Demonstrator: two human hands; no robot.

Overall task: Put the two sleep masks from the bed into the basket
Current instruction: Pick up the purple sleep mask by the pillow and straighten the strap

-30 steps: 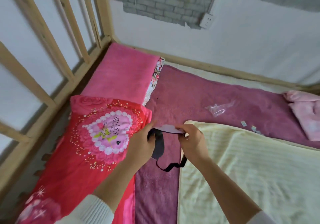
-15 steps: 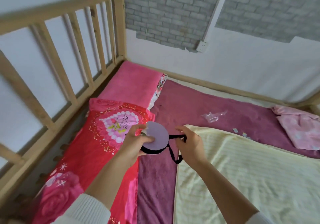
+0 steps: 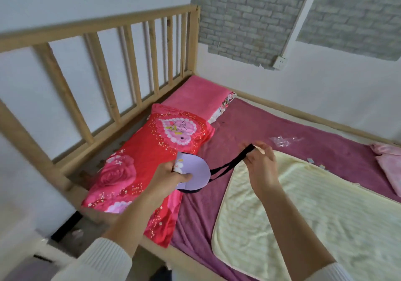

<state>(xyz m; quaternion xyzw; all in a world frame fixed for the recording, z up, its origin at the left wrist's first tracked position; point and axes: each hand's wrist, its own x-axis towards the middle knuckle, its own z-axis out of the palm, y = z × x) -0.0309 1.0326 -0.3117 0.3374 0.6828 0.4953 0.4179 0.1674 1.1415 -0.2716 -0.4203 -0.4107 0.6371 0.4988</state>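
You are pinching the sleep mask [image 3: 196, 172] in your left hand [image 3: 168, 175] above the red pillow [image 3: 152, 157], right hand [image 3: 259, 161] fingers [image 3: 261, 148] stretching its strap [image 3: 233, 161]; overstretched, it could snap free.

Lilac sleep mask [image 3: 196, 172] with black strap [image 3: 230, 163] in my grip, red pillow [image 3: 152, 150] with a pink pearl-edged heart, plum bed sheet [image 3: 271, 126], pale yellow striped blanket [image 3: 314, 211], grey brick-pattern wall panel [image 3: 245, 16].

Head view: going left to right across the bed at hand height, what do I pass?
Red pillow → left hand → purple sleep mask → black strap → right hand → yellow blanket → pink cloth.
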